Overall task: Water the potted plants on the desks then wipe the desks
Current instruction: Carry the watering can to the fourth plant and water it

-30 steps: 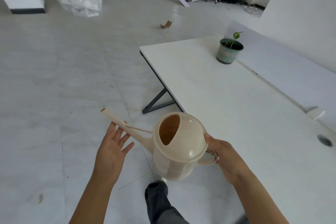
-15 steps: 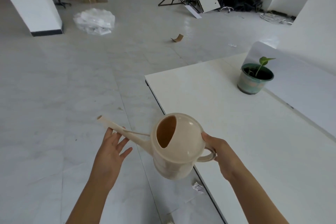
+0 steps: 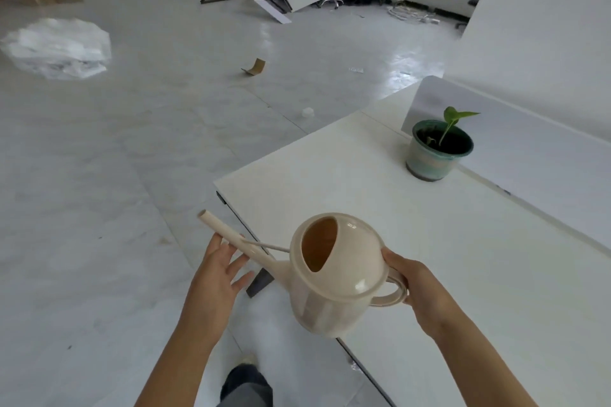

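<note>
right hand (image 3: 411,287) grips watering can (image 3: 334,281); left hand (image 3: 215,277) open; pot (image 3: 429,158) holds seedling (image 3: 454,119).

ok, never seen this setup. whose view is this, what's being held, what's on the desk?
There is no robot here: a camera worn on a person's head looks forward and down at their two bare hands. The right hand grips the handle of a cream plastic watering can. The left hand is open, its fingers under the long spout. On the white desk stands a green glazed pot with a small seedling, near a low white divider panel. No cloth is in view.
</note>
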The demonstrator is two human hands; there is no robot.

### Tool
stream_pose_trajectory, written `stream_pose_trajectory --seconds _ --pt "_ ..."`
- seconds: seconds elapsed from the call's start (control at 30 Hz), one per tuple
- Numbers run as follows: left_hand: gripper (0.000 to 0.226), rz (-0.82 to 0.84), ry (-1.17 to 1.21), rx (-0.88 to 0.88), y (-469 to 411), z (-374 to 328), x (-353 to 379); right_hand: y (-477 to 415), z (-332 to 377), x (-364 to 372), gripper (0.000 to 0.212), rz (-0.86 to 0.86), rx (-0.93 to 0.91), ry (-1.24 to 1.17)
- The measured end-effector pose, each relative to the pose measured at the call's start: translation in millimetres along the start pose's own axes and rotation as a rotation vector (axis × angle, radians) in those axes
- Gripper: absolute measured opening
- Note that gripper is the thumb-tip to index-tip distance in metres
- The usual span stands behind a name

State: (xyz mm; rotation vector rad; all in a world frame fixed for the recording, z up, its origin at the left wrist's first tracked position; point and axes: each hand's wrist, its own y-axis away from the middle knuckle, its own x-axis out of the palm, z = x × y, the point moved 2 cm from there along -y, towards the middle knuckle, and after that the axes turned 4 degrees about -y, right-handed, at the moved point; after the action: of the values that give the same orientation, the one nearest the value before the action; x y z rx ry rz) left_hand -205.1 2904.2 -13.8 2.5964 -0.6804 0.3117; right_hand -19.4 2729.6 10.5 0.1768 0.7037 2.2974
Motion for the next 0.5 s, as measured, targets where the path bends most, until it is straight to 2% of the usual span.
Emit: stream_pose_trajectory --seconds 0.1,0.3,0.5 --pt "0.045 0.138 -0.043 -0.063 -48 -24 7 -13 15 12 0.035 -0.122 -0.005 -0.061" --pt "0.039 0.378 -0.132 -0.070 -118 -65 35 -19 39 29 0.036 -0.317 -0.018 -0.196" --pt "0.043 0.498 -0.140 -0.129 -151 -58 66 -21 51 18 0.035 -0.408 0.045 -0.236"
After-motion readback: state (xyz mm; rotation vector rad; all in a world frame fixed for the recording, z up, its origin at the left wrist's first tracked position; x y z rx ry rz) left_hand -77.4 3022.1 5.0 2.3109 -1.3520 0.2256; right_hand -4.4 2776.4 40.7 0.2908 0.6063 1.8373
